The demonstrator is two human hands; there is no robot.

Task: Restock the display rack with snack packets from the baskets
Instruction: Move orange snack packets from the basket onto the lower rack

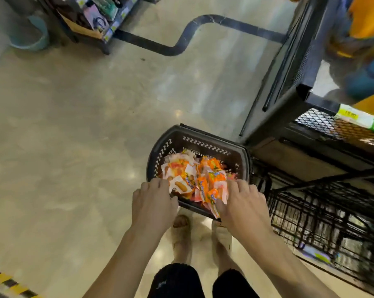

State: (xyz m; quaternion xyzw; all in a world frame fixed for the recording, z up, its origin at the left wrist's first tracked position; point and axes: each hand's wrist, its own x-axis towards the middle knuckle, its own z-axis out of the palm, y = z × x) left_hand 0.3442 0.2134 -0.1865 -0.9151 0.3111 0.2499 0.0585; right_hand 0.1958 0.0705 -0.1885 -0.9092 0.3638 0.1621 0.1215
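Both arms stretch down into the dark perforated plastic basket [203, 145]. The right hand [244, 203] grasps orange-and-white snack packets [194, 175]; the left hand [152, 200] curls onto them, grip unclear.

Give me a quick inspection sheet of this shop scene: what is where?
Surface: pale polished floor with a dark curved stripe.
Job's things: dark basket on the floor, full of orange-and-white snack packets; black mesh display rack to its right.
Clutter: teal bucket far left.
Hands: left hand curled at the basket's near corner, grip hidden; right hand pinches packets at the near rim.
Cables: nothing seen.
Surroundings: stocked shelves far left; striped hazard tape near left.
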